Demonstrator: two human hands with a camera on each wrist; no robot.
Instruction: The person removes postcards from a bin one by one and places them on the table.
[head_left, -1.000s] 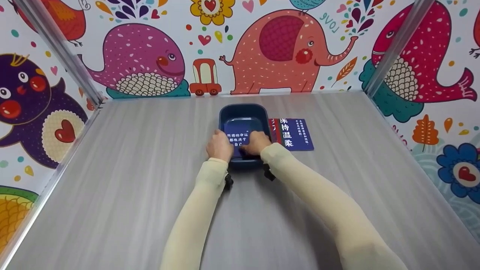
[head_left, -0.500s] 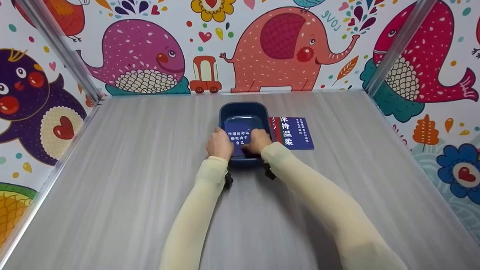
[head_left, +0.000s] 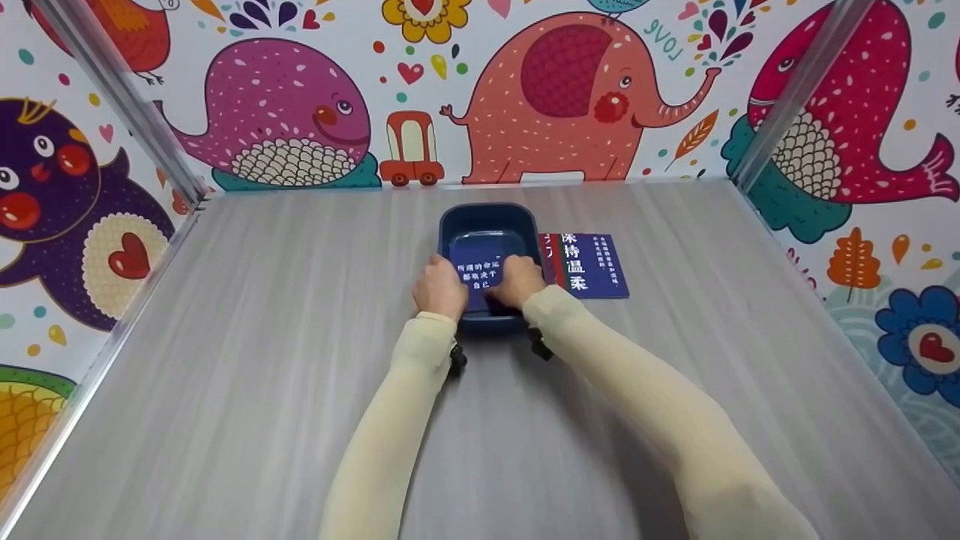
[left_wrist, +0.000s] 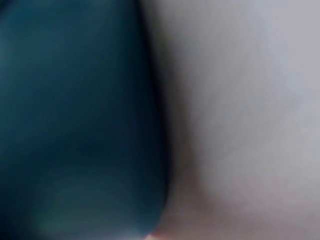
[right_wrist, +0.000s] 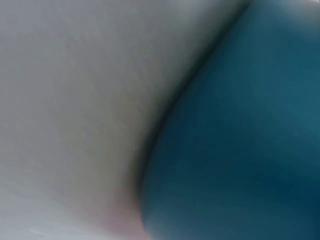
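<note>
I see the left hand [head_left: 440, 289] and right hand [head_left: 519, 283] clamped on opposite sides of a smooth dark-blue rectangular tray [head_left: 491, 325] with rounded corners, presumably paired to keep it steady. Between them, inside it, lies a flat blue white-lettered card [head_left: 474, 270]. Beyond the right hand, overlapping red and blue printed cards [head_left: 596, 262] rest on the grey streaked tabletop [head_left: 285, 360].

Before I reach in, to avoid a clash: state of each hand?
Left hand: closed, holding the dark-blue, rounded rectangular dish.
Right hand: closed, holding the same dish.
</note>
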